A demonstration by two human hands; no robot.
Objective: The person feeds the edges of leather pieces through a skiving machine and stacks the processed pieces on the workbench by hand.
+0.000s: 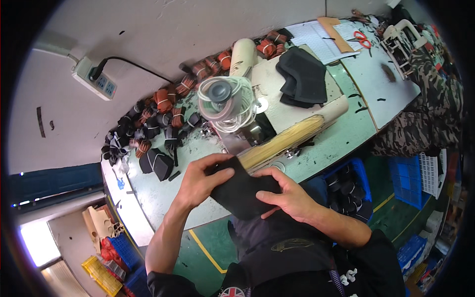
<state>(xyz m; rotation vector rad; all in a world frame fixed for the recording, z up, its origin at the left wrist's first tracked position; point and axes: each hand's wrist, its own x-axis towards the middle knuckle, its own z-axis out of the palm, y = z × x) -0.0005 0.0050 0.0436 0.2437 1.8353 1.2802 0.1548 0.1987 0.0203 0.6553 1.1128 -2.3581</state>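
Note:
Between my two hands is a flat black piece of cloth or leather [240, 193], held in front of my body at the near edge of the table. My left hand [205, 180] pinches its upper left part, thumb on top. At its right side my right hand [284, 195] grips it the same way, with fingers partly hidden beneath. Just beyond stands a cream sewing machine [269, 74], its near edge covered by a yellowish strip [282, 143]. Several similar black pieces [304, 76] lie stacked on the machine.
Bundles of tied black pieces [170, 136] and reddish-brown ones [163, 100] line the wall. A clear container with white cord [225, 101] stands by the machine. Red scissors [362, 39] lie far right, near a person in camouflage [408, 123]. A blue crate [363, 178] sits below.

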